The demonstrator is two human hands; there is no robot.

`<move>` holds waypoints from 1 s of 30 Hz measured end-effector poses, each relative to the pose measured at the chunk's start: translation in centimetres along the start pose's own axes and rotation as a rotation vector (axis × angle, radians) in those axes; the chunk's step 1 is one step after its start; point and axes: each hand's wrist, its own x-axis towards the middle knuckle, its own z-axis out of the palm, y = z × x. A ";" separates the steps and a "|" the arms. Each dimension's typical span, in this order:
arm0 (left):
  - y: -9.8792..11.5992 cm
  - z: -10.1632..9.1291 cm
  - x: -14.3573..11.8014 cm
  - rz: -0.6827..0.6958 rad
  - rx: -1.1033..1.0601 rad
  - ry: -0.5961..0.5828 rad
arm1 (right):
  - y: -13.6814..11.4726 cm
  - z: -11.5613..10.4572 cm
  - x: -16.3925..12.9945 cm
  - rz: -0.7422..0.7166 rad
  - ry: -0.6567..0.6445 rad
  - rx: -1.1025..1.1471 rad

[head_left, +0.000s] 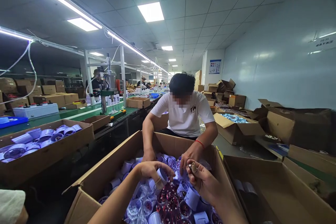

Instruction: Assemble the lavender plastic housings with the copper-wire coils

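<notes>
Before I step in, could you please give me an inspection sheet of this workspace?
Surface: green-topped line at left; what supports the large carton cannot be made out.
Job's things: pale cups and dark-red parts lie mixed in the large carton.
Clutter: more cartons sit toward the right wall, some with flaps open.
Hands: right hand pinches a small part, too small to identify; left hand is at a pale cup, grip unclear.
Cables: white cable hangs at upper left.
Surroundings: a co-worker reaches into the same carton.

Left hand (153,170) gripping pale cup (162,174), right hand (203,179) pinching small part (190,166), cardboard box (112,162) below
</notes>
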 end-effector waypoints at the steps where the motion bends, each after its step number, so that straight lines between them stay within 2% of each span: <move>1: 0.0 -0.1 -0.1 0.016 0.001 0.004 | -0.1 -0.2 0.0 -0.007 0.006 0.008; 4: 0.0 -0.2 -0.4 -0.016 0.010 0.028 | -1.0 -1.3 -0.2 -0.059 0.040 0.030; 6: -0.2 -0.3 -0.5 -0.026 0.090 0.088 | -1.6 -2.1 -0.5 -0.126 0.065 0.055; 9: -0.8 -0.2 -0.2 0.052 0.283 0.294 | -2.1 -2.6 -0.8 -0.188 0.060 0.059; 14: -1.1 0.2 1.0 0.156 0.471 0.660 | -1.5 -0.9 -1.1 -0.043 -0.061 -0.074; 16: -0.8 0.7 1.3 0.207 0.553 0.744 | -1.1 0.0 -1.2 -0.014 -0.089 -0.124; 22: 0.1 2.5 1.8 0.267 0.582 0.664 | -0.1 1.0 -1.1 -0.062 -0.125 -0.235; 30: 1.7 3.5 1.6 0.371 0.671 0.752 | 0.1 1.5 -1.0 -0.056 -0.137 -0.316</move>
